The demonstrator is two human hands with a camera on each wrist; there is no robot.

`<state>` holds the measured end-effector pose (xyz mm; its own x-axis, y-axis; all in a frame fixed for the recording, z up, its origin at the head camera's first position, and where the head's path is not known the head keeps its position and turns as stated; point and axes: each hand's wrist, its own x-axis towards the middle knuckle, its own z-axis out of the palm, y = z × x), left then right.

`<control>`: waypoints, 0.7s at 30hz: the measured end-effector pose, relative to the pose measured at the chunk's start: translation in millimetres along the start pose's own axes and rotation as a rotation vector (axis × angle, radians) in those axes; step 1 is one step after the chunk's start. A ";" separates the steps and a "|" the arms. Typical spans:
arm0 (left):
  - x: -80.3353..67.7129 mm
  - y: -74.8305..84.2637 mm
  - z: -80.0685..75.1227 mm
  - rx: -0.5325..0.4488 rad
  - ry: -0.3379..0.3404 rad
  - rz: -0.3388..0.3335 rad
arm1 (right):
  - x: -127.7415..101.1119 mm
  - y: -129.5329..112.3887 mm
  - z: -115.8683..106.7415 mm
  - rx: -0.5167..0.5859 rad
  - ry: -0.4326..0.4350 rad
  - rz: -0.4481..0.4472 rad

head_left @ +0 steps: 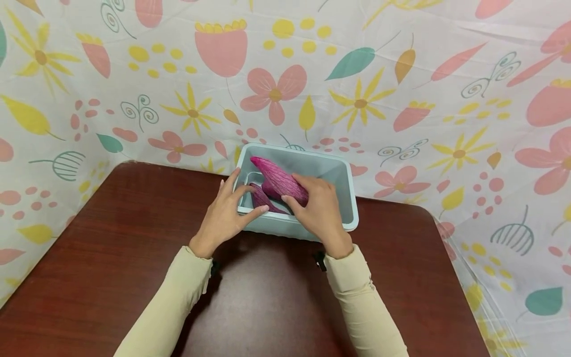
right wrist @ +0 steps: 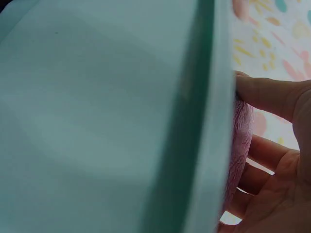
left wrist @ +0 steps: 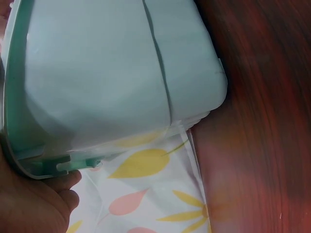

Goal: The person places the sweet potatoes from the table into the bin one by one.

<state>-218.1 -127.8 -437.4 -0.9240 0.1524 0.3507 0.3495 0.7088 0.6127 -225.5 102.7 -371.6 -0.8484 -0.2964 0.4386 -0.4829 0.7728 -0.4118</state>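
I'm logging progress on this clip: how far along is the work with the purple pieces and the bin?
Done: one dark purple piece lies inside the pale green plastic bin. In hand: the right hand grips a larger purple ridged piece over the bin, not yet released, while the left hand holds the bin's near rim. Left: nothing else waits on the brown wooden table.

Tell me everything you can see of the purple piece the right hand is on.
The purple piece is a long, tapered magenta thing with a ridged, fuzzy-looking surface. It lies tilted inside the bin, pointed end toward the far left corner. The right hand grips its near end; it rests over a second purple piece, near the left hand at the bin's rim.
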 end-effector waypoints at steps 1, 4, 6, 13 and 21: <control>-0.1 0.7 0.4 -0.001 0.000 0.002 | 0.8 1.0 1.6 -0.004 -0.008 0.012; -0.6 2.4 1.4 -0.010 0.001 0.004 | 2.4 3.6 4.7 -0.008 -0.016 0.036; -0.6 3.2 1.6 -0.017 0.003 0.007 | 3.2 5.2 5.2 0.008 0.004 0.034; 0.6 4.6 1.3 -0.017 0.021 0.020 | 2.2 9.6 -0.5 0.073 0.076 0.020; -0.1 0.0 1.8 -0.016 0.032 0.016 | -8.8 16.5 -6.8 0.153 0.126 0.015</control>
<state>-218.2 -126.6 -438.7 -0.9128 0.1416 0.3830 0.3672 0.6952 0.6179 -224.4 121.9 -376.9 -0.8266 -0.2052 0.5240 -0.5056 0.6798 -0.5313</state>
